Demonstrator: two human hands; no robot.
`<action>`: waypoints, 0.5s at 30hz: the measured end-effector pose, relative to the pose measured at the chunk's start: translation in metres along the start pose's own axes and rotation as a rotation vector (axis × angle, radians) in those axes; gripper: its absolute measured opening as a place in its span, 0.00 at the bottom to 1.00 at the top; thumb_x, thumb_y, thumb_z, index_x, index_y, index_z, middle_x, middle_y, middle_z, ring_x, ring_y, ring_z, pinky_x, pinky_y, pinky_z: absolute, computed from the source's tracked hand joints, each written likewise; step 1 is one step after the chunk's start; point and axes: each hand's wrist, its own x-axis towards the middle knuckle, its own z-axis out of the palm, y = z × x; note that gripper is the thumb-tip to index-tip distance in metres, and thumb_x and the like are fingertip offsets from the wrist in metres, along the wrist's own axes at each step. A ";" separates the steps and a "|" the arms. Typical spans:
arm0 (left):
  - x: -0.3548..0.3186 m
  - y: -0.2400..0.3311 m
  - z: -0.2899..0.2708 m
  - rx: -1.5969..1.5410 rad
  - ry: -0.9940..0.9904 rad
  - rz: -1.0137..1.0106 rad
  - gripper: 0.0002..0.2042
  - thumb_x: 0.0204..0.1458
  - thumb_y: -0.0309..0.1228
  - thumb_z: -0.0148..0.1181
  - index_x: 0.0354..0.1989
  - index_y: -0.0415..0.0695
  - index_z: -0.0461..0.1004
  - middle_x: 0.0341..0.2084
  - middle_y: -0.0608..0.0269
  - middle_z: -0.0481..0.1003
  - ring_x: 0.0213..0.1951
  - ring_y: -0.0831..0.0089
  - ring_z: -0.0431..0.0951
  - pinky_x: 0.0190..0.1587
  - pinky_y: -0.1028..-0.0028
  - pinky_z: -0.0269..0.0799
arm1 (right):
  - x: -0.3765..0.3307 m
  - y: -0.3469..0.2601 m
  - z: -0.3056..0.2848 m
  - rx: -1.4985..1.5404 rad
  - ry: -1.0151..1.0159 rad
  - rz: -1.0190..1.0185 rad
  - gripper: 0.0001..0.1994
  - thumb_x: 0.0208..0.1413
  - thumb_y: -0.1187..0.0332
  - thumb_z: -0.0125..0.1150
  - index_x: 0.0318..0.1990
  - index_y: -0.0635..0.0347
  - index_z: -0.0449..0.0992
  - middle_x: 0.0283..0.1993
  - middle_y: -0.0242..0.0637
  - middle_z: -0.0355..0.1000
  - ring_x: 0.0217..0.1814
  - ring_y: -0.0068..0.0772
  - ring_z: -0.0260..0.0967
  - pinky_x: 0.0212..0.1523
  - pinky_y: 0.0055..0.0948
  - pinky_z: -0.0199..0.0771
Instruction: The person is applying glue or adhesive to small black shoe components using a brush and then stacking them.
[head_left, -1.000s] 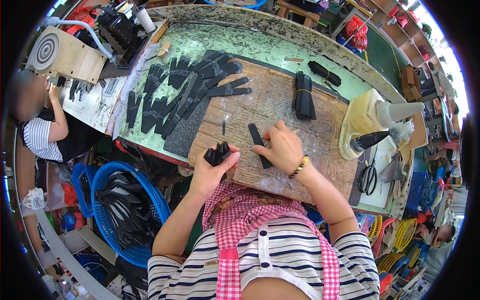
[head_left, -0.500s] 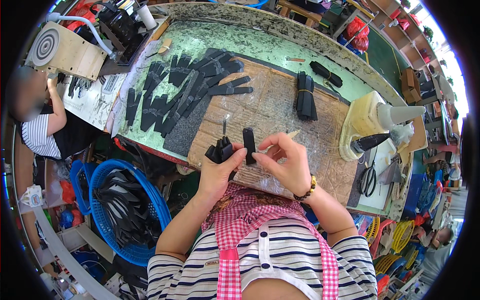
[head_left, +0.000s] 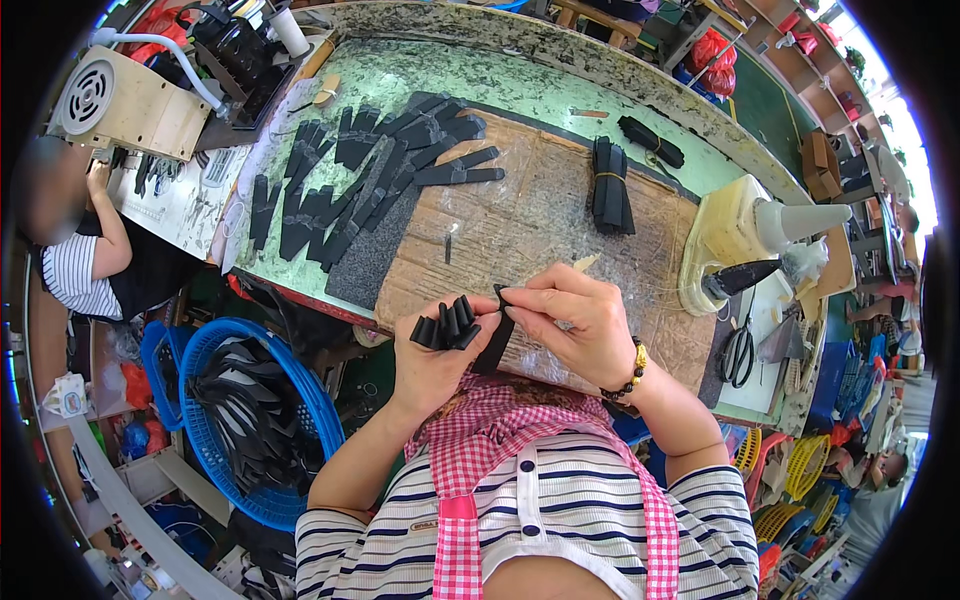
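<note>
My left hand (head_left: 425, 375) is closed around several looped black strips (head_left: 446, 325), which stick up above its fingers. Between its thumb and my right hand hangs one more black strip (head_left: 492, 348). Thumb and forefinger of my right hand (head_left: 580, 315) pinch that strip's upper end, which looks bent over. Both hands are over the near edge of a worn brown cardboard sheet (head_left: 540, 200). To the far left on the bench lie many loose black strips (head_left: 375, 185) with greyish ends. A tied bundle of black strips (head_left: 610, 190) rests at the sheet's far right.
Another tied bundle (head_left: 650, 142) is further back. Right of the sheet stand a glue bottle with a cone nozzle (head_left: 745, 225) and black scissors (head_left: 738, 355). A blue basket (head_left: 325, 430) of black pieces stands at left. Beyond it, a person (head_left: 85, 260) sits by a machine (head_left: 130, 105).
The single strip has come down and closer to my left thumb. My right fingers have shifted from its lower end to its upper end, which is now bent.
</note>
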 end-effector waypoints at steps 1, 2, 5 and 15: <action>0.000 0.001 0.001 0.037 0.001 0.028 0.06 0.51 0.21 0.63 0.36 0.36 0.76 0.29 0.68 0.76 0.32 0.86 0.72 0.37 0.83 0.68 | 0.000 -0.001 -0.001 0.024 -0.005 0.011 0.09 0.48 0.74 0.65 0.38 0.61 0.81 0.33 0.37 0.74 0.30 0.35 0.74 0.30 0.27 0.73; -0.001 0.001 0.001 0.035 0.002 0.027 0.06 0.51 0.21 0.63 0.36 0.36 0.76 0.29 0.68 0.76 0.32 0.86 0.72 0.37 0.83 0.68 | 0.000 -0.002 -0.001 0.048 -0.010 0.022 0.08 0.48 0.75 0.65 0.38 0.62 0.81 0.32 0.38 0.74 0.29 0.34 0.74 0.30 0.26 0.73; -0.002 0.001 0.003 0.065 0.010 0.115 0.06 0.50 0.21 0.64 0.36 0.37 0.75 0.28 0.69 0.75 0.32 0.86 0.72 0.37 0.83 0.69 | -0.001 0.000 -0.002 0.153 -0.050 0.125 0.08 0.48 0.76 0.64 0.37 0.63 0.81 0.31 0.37 0.74 0.27 0.28 0.73 0.29 0.23 0.72; -0.002 0.000 -0.002 0.002 -0.029 -0.041 0.11 0.46 0.20 0.67 0.39 0.37 0.76 0.28 0.69 0.76 0.31 0.84 0.73 0.37 0.82 0.70 | -0.003 0.005 -0.008 0.448 -0.105 0.353 0.06 0.51 0.76 0.64 0.37 0.65 0.81 0.29 0.32 0.73 0.28 0.14 0.68 0.28 0.16 0.68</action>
